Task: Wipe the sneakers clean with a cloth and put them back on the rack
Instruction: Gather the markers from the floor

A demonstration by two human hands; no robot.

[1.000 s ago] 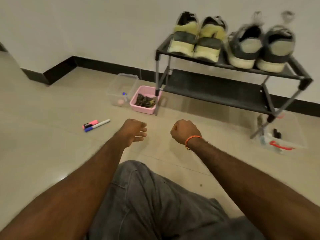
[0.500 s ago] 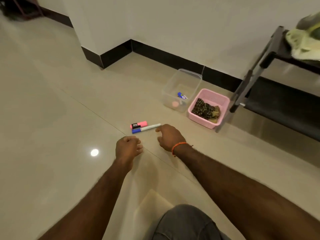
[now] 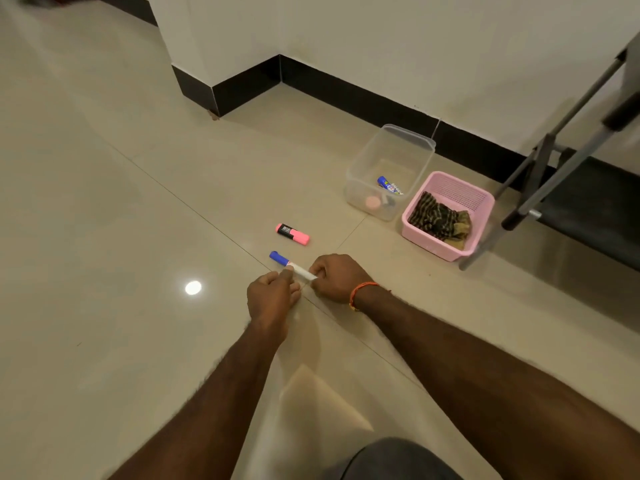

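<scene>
A dark striped cloth (image 3: 438,216) lies bunched in a pink basket (image 3: 481,199) on the floor beside the black shoe rack (image 3: 595,202), whose lower shelf and grey legs show at the right edge. The sneakers are out of view. My right hand (image 3: 337,277) grips the white body of a blue-capped marker (image 3: 282,260) on the floor tiles. My left hand (image 3: 273,296) pinches the same marker near its cap end, fingers curled.
A pink highlighter (image 3: 292,233) lies on the floor just beyond the marker. A clear plastic box (image 3: 391,161) holding a small blue tube and a pink round item stands left of the basket. Black skirting runs along the white wall.
The camera has swung left and down, so the sneakers and the rack's top shelf left view. Both hands reached forward to the floor and took hold of the blue-capped marker.
</scene>
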